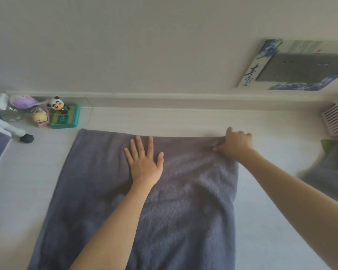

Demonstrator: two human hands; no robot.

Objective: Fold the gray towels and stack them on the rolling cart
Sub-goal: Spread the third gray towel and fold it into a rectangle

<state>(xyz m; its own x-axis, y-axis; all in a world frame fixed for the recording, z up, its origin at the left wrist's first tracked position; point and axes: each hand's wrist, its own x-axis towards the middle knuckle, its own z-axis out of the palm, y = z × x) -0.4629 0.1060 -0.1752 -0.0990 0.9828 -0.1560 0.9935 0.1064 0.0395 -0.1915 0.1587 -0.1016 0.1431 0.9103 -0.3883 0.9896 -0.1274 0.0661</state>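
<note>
Plush gray towel (193,201) lies flat; right hand (235,146) pinches its corner.

Towel (183,201): spread flat on the desk (271,221), far edge near the wall (144,45). Left hand (144,164): flat on the towel's middle, near its far edge. Right hand (235,145): on the towel's far right corner. Toy figures (55,112): far left of desk, against the wall. Basket (335,119): far right. Poster (300,65): on wall, above right.
</note>
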